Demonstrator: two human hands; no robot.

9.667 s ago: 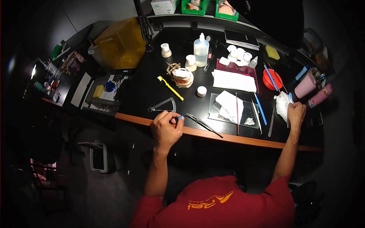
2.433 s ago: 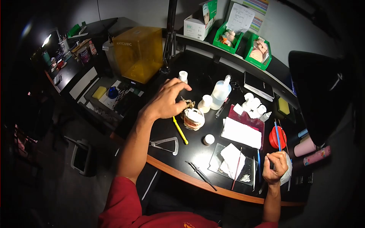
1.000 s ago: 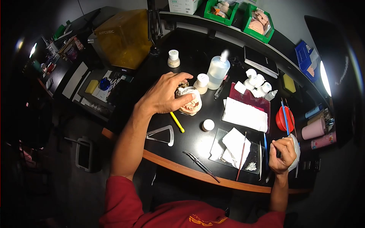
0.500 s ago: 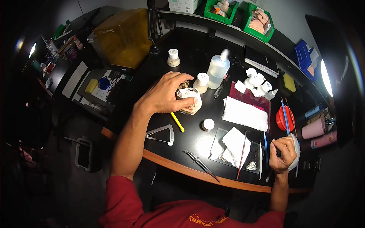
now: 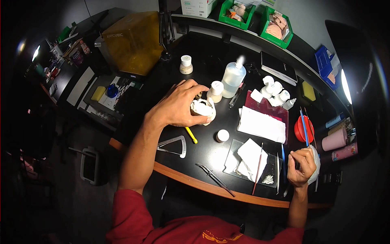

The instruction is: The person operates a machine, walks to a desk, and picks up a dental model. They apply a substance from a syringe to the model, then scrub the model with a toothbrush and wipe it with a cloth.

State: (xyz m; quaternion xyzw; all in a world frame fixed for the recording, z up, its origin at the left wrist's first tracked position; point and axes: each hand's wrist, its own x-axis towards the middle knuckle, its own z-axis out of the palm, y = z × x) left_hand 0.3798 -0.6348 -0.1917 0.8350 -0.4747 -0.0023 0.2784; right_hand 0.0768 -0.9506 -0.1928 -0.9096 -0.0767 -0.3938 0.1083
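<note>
My left hand (image 5: pixel 178 103) is wrapped round a white plaster-like cast (image 5: pixel 203 109), thumb on its near side. A dark hollow shows in the cast's top, and a small brownish piece at its far edge is partly hidden by my fingers. Just beyond stands a jar with a white lid (image 5: pixel 215 91). A yellow-handled tool (image 5: pixel 191 135) lies below the hand. My right hand (image 5: pixel 302 166) is curled closed at the table's right side, beside a crumpled white cloth (image 5: pixel 314 164); what its fingers hold, if anything, is hidden. A blue stick (image 5: pixel 304 132) leans at the red bowl (image 5: pixel 300 129) just above it.
A caliper (image 5: pixel 178 146) and tweezers (image 5: pixel 214 179) lie near the wooden front edge. A glass slab (image 5: pixel 231 160) carries paper and a brush (image 5: pixel 257 168). Behind stand a clear bottle (image 5: pixel 233 77), a maroon tray (image 5: pixel 254 99) with small white bottles, and another jar (image 5: pixel 186 65).
The cast has tilted in my left hand, so its dark hollow now shows. My right hand stays in nearly the same place. The view has shifted slightly.
</note>
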